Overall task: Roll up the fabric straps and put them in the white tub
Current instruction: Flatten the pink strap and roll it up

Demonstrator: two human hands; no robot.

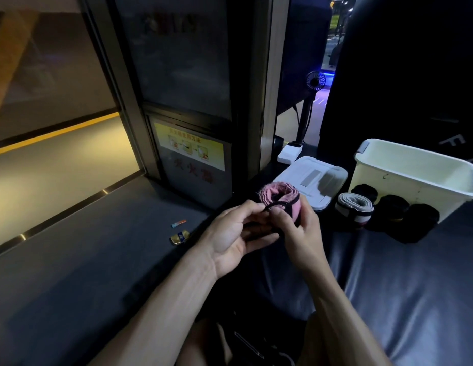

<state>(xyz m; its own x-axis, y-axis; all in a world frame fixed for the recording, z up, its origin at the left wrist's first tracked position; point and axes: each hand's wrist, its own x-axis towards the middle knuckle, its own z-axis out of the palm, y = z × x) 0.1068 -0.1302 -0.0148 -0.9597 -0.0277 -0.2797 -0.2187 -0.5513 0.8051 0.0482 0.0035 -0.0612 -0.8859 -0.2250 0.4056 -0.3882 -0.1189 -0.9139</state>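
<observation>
- Pink strap [279,192]: rolled into a thick coil with a black band across it, held up in both hands, left of the white tub [415,178] and not in it yet.
- Left hand [236,235]: fingers curled round the black tail end under the coil, thumb and forefinger pinching at the band.
- Right hand [296,228]: wrapped round the coil's near side, thumb pressing the band against the roll.
- Step in hand, as I judge it: closing off the roll. Keep tension on the tail, keep the layers flush so the coil doesn't cone out, press the closure down flat before letting go.
- Next, likely: carry it right to the tub and drop it over the rim.
- White tub: open, stands on the dark padded surface [415,286]; inside is hidden by the near wall, contents cannot tell.
- Just in front of the tub on the surface: a white-and-grey rolled strap [354,207] and black rolled straps [404,217], all outside it still.
- Left of the tub: its white lid [309,178] lying flat.
- Far left of the tub, on the grey floor [85,260]: two small wrappers [179,233].
</observation>
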